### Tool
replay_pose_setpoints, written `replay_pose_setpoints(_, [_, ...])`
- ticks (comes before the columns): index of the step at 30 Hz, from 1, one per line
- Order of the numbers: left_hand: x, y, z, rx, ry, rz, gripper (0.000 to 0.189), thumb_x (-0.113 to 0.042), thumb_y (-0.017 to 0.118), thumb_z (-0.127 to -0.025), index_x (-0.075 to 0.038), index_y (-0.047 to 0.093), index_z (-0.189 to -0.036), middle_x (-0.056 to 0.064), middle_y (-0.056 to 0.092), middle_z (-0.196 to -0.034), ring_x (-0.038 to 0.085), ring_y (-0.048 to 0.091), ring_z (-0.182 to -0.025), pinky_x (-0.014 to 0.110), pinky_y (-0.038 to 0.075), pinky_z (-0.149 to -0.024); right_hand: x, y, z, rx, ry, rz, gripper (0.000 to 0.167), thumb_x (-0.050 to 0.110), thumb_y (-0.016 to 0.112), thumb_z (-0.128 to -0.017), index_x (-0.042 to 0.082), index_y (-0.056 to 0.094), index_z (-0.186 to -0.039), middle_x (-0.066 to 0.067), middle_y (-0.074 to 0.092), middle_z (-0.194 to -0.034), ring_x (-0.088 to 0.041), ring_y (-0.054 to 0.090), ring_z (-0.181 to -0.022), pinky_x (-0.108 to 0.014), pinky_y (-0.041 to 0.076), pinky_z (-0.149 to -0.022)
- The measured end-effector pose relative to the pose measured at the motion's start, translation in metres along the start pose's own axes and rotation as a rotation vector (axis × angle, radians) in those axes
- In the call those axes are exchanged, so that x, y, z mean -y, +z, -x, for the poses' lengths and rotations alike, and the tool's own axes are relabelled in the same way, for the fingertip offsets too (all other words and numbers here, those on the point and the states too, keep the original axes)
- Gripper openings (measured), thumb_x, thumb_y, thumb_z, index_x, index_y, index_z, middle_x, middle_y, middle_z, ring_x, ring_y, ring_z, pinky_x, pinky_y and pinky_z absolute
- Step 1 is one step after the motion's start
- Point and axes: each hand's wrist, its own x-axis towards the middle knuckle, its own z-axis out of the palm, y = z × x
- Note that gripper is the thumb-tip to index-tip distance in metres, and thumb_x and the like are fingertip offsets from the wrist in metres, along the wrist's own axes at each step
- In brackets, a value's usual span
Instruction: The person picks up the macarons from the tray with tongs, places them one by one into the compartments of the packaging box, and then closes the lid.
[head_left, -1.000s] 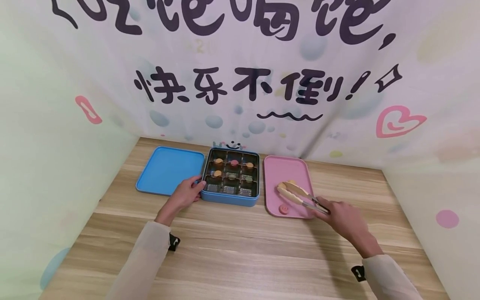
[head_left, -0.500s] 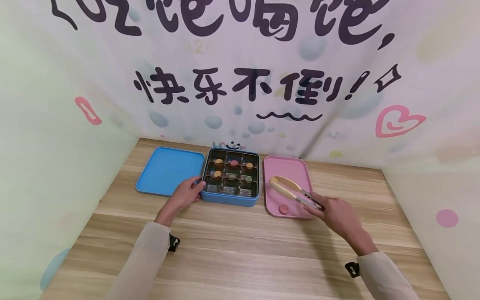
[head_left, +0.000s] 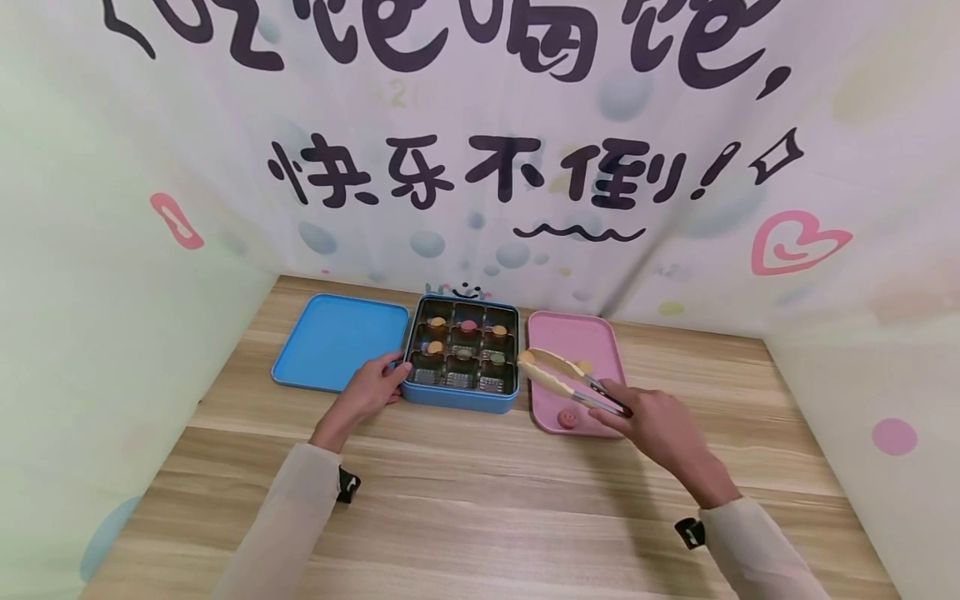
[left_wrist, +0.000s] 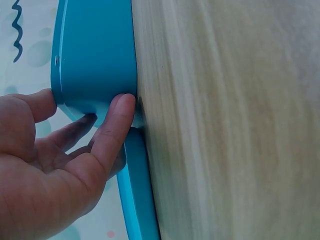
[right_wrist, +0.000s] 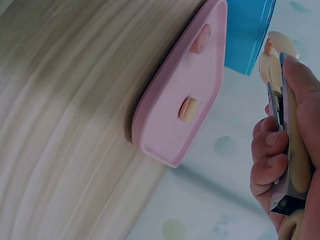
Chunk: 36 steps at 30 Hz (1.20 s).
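Observation:
My left hand point(head_left: 372, 386) holds the front left corner of a blue box point(head_left: 459, 398), thumb at the rim and fingers along the side in the left wrist view. A clear divided insert point(head_left: 459, 379) in the box bears several macarons in its back and middle rows, such as a pink macaron point(head_left: 468, 326). My right hand point(head_left: 660, 421) grips tongs point(head_left: 555, 386) with cream tips. Between those tips sits an orange macaron point(right_wrist: 270, 47), at the gap between the box and a pink tray point(head_left: 551, 333). On the tray lie a red macaron point(head_left: 567, 417) and a yellow macaron point(right_wrist: 188, 109).
A blue lid point(head_left: 345, 337) lies flat to the left of the box. The wooden table point(head_left: 480, 500) meets a printed cloth backdrop point(head_left: 465, 192) close behind the box and tray, with side cloths at left and right.
My right hand has lifted the orange macaron off the pink tray with the tongs and carried it left toward the box. The left hand has stayed on the box.

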Motion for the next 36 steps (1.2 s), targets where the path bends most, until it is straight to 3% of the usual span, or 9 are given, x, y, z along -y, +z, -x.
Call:
replay_pose_setpoints(7, [0.000,0.000,-0.001,0.001,-0.004,0.007,0.058,-0.032,0.043,-0.108,-0.003,0.028,-0.156,0.026,0.056,-0.129,0.034,0.065,-0.110,0.038,0.058,-0.091,0.010,0.000,-0.004,-0.001,-0.029,0.006,0.058,0.053,0.067,-0.090,0.021,0.061,-0.139,0.011,0.036,-0.054,-0.007,0.035,-0.050,-0.024,0.032,-0.048])
replay_pose_setpoints(19, [0.001,0.000,-0.002,0.009,-0.005,0.020,0.059,-0.032,0.043,-0.108,-0.003,0.027,-0.156,0.028,0.053,-0.135,0.038,0.063,-0.115,0.040,0.057,-0.094,0.024,0.001,-0.010,0.046,0.024,-0.015,0.074,0.072,0.059,-0.084,0.029,0.053,-0.144,0.010,0.033,-0.058,-0.008,0.037,-0.051,-0.024,0.032,-0.047])
replay_pose_setpoints(29, [0.001,-0.001,-0.002,-0.003,0.020,-0.011,0.057,-0.030,0.044,-0.107,-0.001,0.031,-0.155,0.022,0.060,-0.113,0.030,0.067,-0.099,0.036,0.059,-0.086,0.025,0.003,-0.012,0.049,0.011,-0.009,0.076,0.073,0.058,-0.084,0.028,0.052,-0.145,0.010,0.035,-0.056,-0.008,0.036,-0.049,-0.024,0.033,-0.047])
replay_pose_setpoints(36, [0.002,-0.002,-0.002,0.000,0.012,-0.002,0.057,-0.031,0.044,-0.107,-0.002,0.030,-0.155,0.021,0.060,-0.112,0.030,0.067,-0.100,0.037,0.059,-0.087,0.025,0.003,-0.010,0.044,-0.002,-0.017,0.071,0.070,0.060,-0.085,0.028,0.056,-0.142,0.012,0.035,-0.055,-0.007,0.035,-0.047,-0.024,0.031,-0.045])
